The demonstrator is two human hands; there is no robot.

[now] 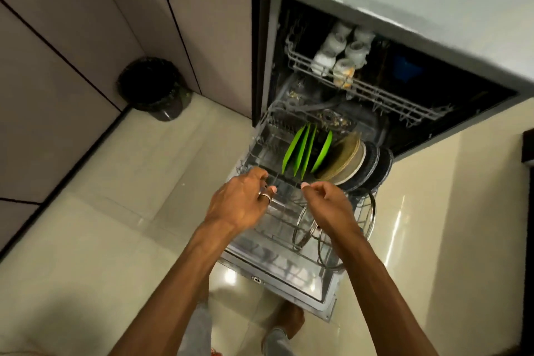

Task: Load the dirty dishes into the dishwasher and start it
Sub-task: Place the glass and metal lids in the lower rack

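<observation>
The lower rack (271,230) of the open dishwasher (315,302) is drawn out. Left hand (239,202): fingers (258,177) curled over a rack bar. Right hand (326,202): thumb and forefinger pinching the same bar. Just beyond the fingers stand green plates (306,150); beneath the right wrist are glass lids (303,230).

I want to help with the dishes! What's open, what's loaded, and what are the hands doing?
dishwasher door: open, flat down.
lower rack: pulled out, partly loaded.
upper rack: partly out, holds white cups.
green plates: standing on edge.
glass lids: standing upright.
left hand: pinches a lower rack wire.
right hand: pinches the same wire.
</observation>
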